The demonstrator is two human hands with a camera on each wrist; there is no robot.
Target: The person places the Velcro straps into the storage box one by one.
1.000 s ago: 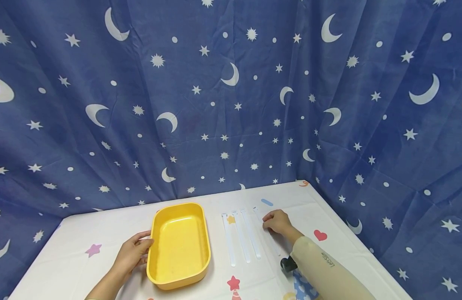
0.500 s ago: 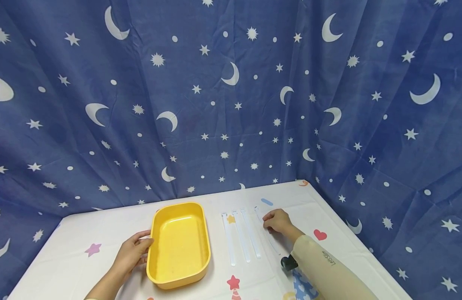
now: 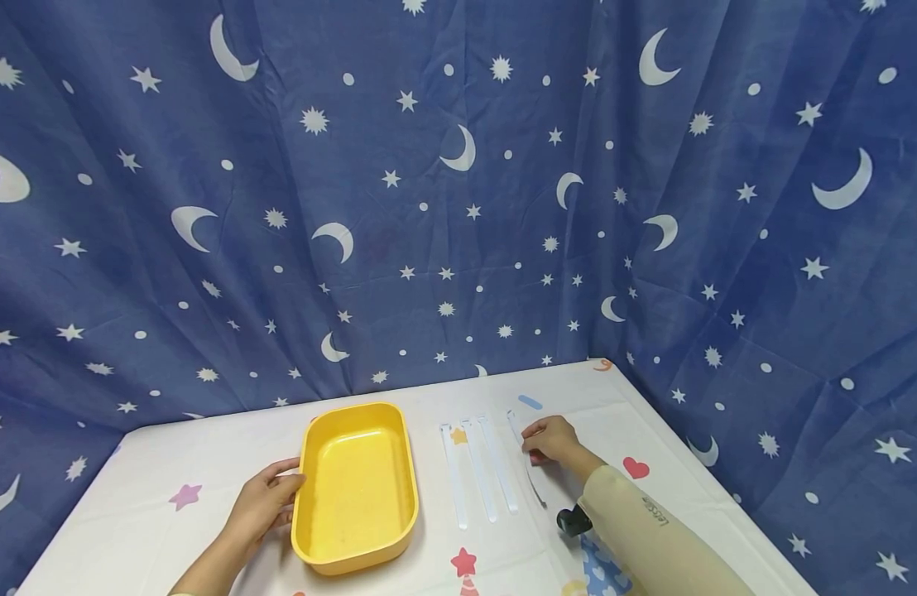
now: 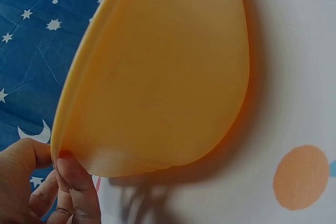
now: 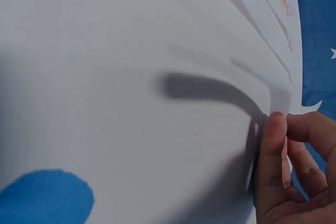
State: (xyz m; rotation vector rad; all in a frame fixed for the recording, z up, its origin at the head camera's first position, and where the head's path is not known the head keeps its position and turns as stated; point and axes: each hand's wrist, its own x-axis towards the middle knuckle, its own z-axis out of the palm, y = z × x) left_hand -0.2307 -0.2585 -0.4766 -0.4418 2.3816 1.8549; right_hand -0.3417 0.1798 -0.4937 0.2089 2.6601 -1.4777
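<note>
Tray (image 3: 357,488) held by rim (image 4: 73,74), gap (image 3: 434,488) beside strips (image 3: 479,470)

Ahead of me hangs a deep blue curtain (image 3: 384,199), creased in soft vertical folds and printed with white moons, stars and dots. It turns a corner right of centre and runs along my right side. It meets the edges of my worktop (image 3: 146,530), spread with a white cloth (image 3: 674,488) that bears a purple star (image 3: 184,497), a red heart (image 3: 636,468) and a blue oblong (image 3: 530,402). Light falls evenly from my head view; both wrist views look dimmer.
</note>
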